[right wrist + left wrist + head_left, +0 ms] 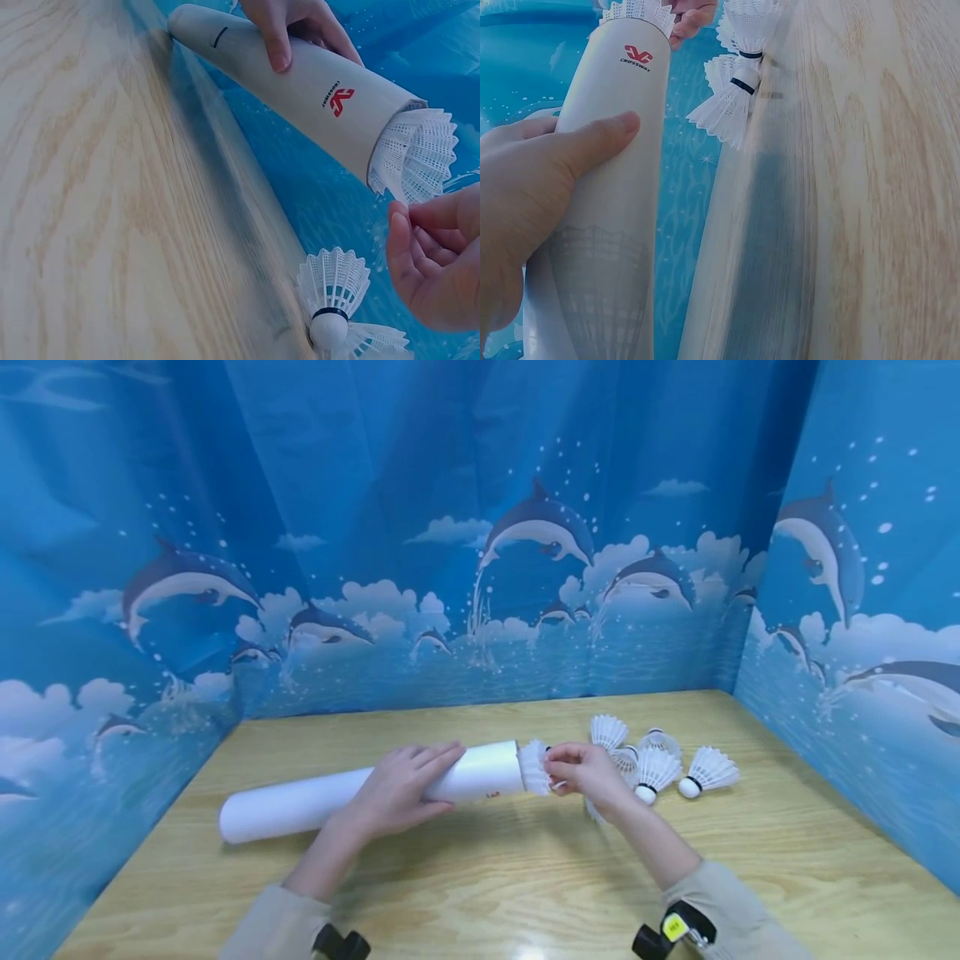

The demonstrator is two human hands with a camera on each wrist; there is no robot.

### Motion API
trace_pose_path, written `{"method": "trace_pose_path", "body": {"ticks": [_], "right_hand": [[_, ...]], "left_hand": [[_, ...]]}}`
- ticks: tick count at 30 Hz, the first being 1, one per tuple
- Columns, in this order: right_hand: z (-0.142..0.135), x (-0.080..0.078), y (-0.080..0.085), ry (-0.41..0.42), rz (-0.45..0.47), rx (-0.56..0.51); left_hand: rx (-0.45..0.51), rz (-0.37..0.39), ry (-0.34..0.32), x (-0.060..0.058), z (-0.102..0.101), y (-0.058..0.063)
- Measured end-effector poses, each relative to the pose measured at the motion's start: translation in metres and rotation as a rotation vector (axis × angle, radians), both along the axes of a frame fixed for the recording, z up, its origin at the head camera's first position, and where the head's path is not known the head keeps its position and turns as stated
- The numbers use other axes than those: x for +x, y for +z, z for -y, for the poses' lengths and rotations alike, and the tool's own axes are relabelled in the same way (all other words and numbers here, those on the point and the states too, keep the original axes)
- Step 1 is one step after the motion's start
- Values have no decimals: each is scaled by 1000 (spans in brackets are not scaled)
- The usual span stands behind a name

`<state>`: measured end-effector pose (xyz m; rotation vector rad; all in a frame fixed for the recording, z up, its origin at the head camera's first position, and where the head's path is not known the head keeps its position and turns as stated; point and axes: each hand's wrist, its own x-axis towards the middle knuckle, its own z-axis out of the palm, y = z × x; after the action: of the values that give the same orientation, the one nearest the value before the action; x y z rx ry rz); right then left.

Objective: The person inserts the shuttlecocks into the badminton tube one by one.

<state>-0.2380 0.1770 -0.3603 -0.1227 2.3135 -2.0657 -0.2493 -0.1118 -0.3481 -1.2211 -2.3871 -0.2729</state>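
A white cardboard shuttlecock tube point(300, 802) with a red logo lies slantwise above the table, its mouth toward the right. My left hand point(408, 785) grips it around the middle, thumb along the near side in the left wrist view. From the mouth sticks the white netted skirt of a shuttlecock point(424, 150); the rest of it is hidden inside the tube. My right hand point(442, 255) pinches the edge of that skirt between thumb and forefinger, the other fingers curled behind.
Several white shuttlecocks lie in a loose group right of the tube, among them one shuttlecock point(708, 771) at the far right and another point(330, 300) below my right hand. The wooden table point(480, 877) meets a blue dolphin-printed curtain point(420, 543) at its back and sides.
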Motion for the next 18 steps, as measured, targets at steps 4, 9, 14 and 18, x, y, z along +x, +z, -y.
{"method": "trace_pose_path", "body": {"ticks": [4,9,14,18], "right_hand": [[7,-1,0,-27,-1,-14],[12,-1,1,-61,4,2],[13,-2,1,-77,10,33],[13,-2,2,-96,-22,109]], "left_hand": [[0,-7,-2,0,0,-1],[-2,-18,-12,-1,0,-3],[-9,-23,-11,-2,-1,-3],[-17,-26,-13,-3,-1,-3]]}}
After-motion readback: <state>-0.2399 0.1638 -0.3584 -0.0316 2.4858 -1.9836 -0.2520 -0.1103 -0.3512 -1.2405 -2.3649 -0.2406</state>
